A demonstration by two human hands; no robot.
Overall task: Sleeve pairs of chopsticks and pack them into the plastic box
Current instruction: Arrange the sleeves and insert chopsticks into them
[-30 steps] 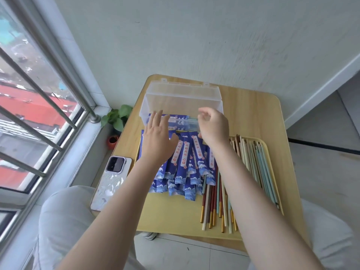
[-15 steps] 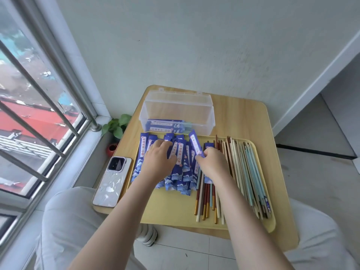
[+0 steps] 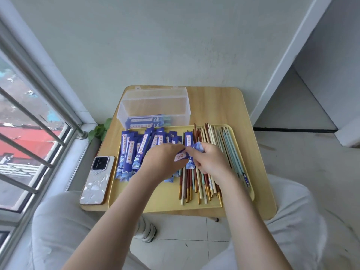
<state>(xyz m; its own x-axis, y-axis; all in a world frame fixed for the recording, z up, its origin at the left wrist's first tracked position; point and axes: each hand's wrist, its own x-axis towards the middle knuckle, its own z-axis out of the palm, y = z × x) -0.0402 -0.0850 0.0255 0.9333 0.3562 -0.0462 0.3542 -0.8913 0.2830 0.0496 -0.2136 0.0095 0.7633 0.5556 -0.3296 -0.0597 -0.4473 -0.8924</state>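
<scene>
Worktop is carrying a tray; both hands, left and right, are pinching one sleeve lying crosswise between them; chopsticks are lying lengthwise just under the right.

Both forearms are reaching in from six o'clock; the left hand and right hand are meeting at centre, fingers curling and pinching.
</scene>
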